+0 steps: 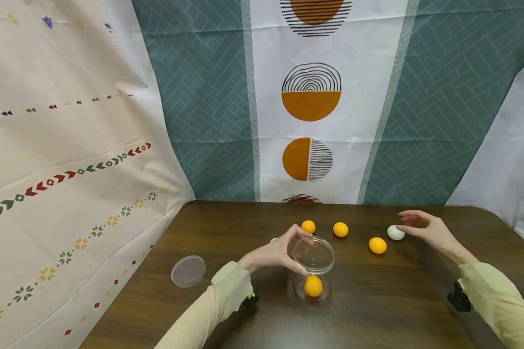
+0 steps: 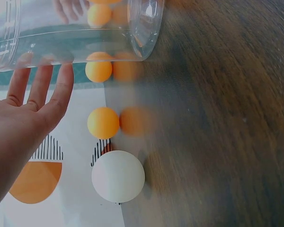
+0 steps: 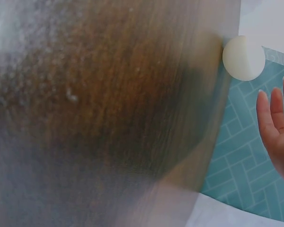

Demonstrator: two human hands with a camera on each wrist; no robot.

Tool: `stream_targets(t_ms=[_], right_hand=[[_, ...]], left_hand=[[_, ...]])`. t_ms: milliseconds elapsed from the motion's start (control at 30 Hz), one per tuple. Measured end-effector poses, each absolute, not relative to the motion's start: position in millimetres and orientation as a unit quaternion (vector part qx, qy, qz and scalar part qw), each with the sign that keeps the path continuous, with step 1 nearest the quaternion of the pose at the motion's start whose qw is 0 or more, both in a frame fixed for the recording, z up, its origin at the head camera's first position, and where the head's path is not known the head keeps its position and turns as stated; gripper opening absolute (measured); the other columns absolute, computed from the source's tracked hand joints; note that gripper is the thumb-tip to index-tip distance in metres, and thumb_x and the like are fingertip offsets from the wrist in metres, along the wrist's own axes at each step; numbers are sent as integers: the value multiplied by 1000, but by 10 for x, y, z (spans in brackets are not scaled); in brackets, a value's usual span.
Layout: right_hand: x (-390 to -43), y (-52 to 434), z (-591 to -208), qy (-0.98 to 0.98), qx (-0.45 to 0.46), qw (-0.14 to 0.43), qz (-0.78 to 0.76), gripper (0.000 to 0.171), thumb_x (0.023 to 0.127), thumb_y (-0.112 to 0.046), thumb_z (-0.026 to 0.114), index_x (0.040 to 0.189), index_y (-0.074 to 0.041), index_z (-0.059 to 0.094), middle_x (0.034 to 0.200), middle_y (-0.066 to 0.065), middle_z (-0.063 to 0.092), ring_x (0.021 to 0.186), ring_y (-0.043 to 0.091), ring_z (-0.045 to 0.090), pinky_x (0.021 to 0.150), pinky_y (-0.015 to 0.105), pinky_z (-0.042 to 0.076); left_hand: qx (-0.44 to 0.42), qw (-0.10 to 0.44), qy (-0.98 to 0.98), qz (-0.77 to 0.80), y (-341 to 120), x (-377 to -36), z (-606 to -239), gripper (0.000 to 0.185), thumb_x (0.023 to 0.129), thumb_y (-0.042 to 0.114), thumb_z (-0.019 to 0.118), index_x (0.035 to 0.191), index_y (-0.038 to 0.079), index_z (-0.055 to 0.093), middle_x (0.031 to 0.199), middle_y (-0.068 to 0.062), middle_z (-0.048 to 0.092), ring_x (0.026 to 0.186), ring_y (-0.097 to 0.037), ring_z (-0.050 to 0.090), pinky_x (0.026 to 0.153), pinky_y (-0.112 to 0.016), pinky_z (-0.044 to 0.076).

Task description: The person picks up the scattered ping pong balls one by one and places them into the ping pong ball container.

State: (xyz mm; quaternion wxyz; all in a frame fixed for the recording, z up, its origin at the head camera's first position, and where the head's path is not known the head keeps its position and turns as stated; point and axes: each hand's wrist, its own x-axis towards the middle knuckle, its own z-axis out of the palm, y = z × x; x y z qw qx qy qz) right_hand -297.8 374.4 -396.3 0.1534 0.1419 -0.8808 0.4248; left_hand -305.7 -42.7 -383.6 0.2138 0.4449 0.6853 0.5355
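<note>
A clear plastic jar (image 1: 313, 265) stands upright near the table's front with one orange ball (image 1: 313, 286) inside. My left hand (image 1: 300, 251) grips its left side just under the rim, index finger behind and thumb in front; in the left wrist view the fingers (image 2: 42, 90) lie against the jar (image 2: 75, 33). My right hand (image 1: 404, 221) hovers open just right of a white ball (image 1: 395, 232), not touching it. In the right wrist view the fingers (image 3: 274, 118) are straight, apart from the white ball (image 3: 244, 58).
Three orange balls (image 1: 307, 226) (image 1: 340, 229) (image 1: 377, 245) lie loose on the dark wooden table (image 1: 375, 310) behind the jar. Another white ball (image 2: 118, 176) sits behind my left hand. The clear lid (image 1: 188, 271) lies flat at the left. Patterned cloth hangs behind.
</note>
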Motion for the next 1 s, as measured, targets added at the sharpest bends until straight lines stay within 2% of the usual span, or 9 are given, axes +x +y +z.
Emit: stream_targets(t_ms=[167,333,400,833,1000], right_hand=[[-2989,3762,-3980,-884,133,147,423,38,82,-17,68,114,-1,54,104,1,59,89,9,53,67,14,41],[-3001,3779,-3995,-890,126,142,415,39,83,-18,68,115,-2,54,108,18,56,89,8,52,67,15,41],[-3001,3785,-3998,-892,123,140,412,40,83,-19,67,116,-2,53,109,21,55,88,7,52,66,16,41],[-3005,3782,-4031,-895,121,141,405,46,83,-20,68,117,5,50,109,25,54,85,-1,50,67,15,40],[-2998,3791,-4047,-897,120,143,400,45,82,-19,68,116,5,51,108,24,54,85,2,51,67,15,40]], left_hand=[[446,227,673,545,-423,-3065,-3836,67,71,-1,74,121,16,33,126,-21,40,116,-42,38,88,-41,41],[443,231,672,547,-425,-3061,-3831,67,71,0,74,121,17,33,128,-23,38,116,-42,37,88,-41,41],[443,232,672,546,-426,-3060,-3831,67,71,0,74,121,15,33,127,-22,39,116,-42,37,88,-41,41],[445,223,672,548,-419,-3055,-3841,67,70,-3,74,121,12,33,125,-22,41,115,-43,38,88,-44,40],[444,220,675,547,-424,-3047,-3829,67,69,-3,75,120,15,34,125,-21,42,115,-41,39,87,-46,40]])
